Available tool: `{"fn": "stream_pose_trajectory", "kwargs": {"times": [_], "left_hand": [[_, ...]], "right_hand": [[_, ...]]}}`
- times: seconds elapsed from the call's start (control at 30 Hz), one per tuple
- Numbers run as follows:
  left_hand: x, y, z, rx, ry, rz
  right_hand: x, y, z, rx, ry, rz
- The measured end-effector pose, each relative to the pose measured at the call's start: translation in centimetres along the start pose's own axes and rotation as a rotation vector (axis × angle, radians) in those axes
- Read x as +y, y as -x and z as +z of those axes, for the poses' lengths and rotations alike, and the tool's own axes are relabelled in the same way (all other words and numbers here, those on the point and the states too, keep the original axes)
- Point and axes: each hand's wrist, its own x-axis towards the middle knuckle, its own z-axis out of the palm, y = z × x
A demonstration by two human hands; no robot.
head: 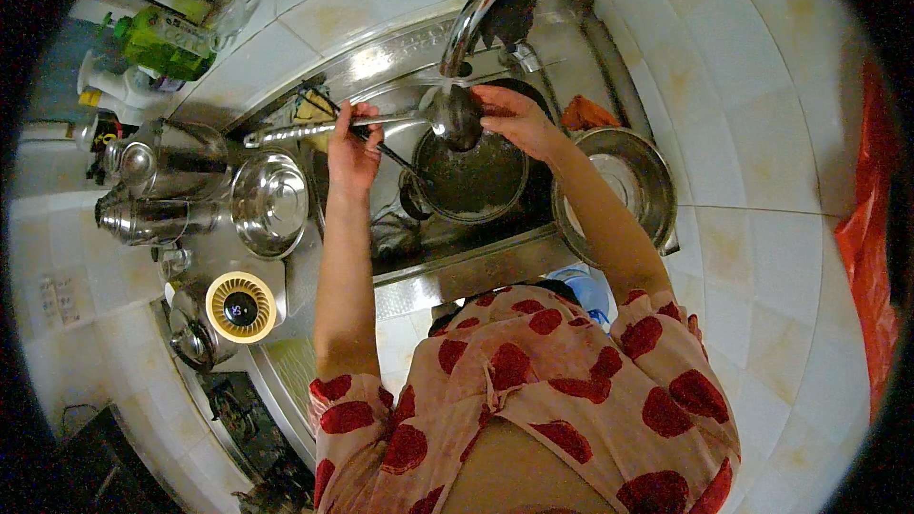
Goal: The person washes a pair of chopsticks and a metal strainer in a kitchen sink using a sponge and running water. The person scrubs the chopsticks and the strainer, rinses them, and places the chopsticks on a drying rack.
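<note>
My left hand (356, 146) grips the long metal handle of a ladle (457, 121), whose rounded bowl sits under the faucet (475, 14). A thin dark rod (394, 157) slants past the same fingers; whether they hold it too is unclear. My right hand (520, 121) touches the bowl's right side with fingers spread along it. Just below is a round pot (471, 193) with cloudy water, standing in the steel sink (457, 257). Its dark handle (414, 198) points left.
A steel basin (660, 193) stands at the sink's right edge, below my right forearm. On the left counter are a steel bowl (271, 203), metal kettles (168, 218) and a round yellow-rimmed device (240, 307). A green bottle (168, 43) stands farther back. An orange cloth (589, 113) lies behind the basin.
</note>
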Motion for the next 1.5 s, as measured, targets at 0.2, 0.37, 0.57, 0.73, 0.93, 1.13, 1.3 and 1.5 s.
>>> {"fn": "stream_pose_trajectory", "kwargs": {"times": [0.2, 0.37, 0.57, 0.73, 0.93, 1.13, 1.3, 1.5], "left_hand": [[-3.7, -0.7, 3.5, 0.172, -0.172, -0.086], [-4.9, -1.6, 3.5, 0.235, 0.105, -0.063], [-1.2, -2.2, 0.7, 0.127, 0.379, -0.101], [-0.3, -2.0, 0.4, 0.151, 0.079, -0.121], [-1.2, -2.3, 0.3, 0.262, 0.006, -0.070], [-6.8, -1.4, 1.8, 0.161, -0.579, 0.087], [-13.7, -2.4, 0.1, -0.209, -0.893, 0.507], [-16.0, -2.2, 1.2, -0.028, -0.941, 0.181]], "right_hand": [[0.2, -1.8, 3.8, 0.328, 0.755, -0.182], [-0.1, -2.9, 5.8, 0.324, 0.937, -0.376], [-2.0, -4.1, 3.3, 0.074, 0.374, 0.200], [-4.9, -3.9, 3.9, -0.039, 0.602, -0.128], [-2.2, -2.7, 3.3, -0.275, 1.121, -0.573], [-2.3, -1.4, 5.1, -0.011, 0.823, -0.357], [-2.2, -3.4, 9.5, 0.428, 0.890, -0.586], [0.1, -5.6, 7.1, 0.185, 0.492, 0.078]]}}
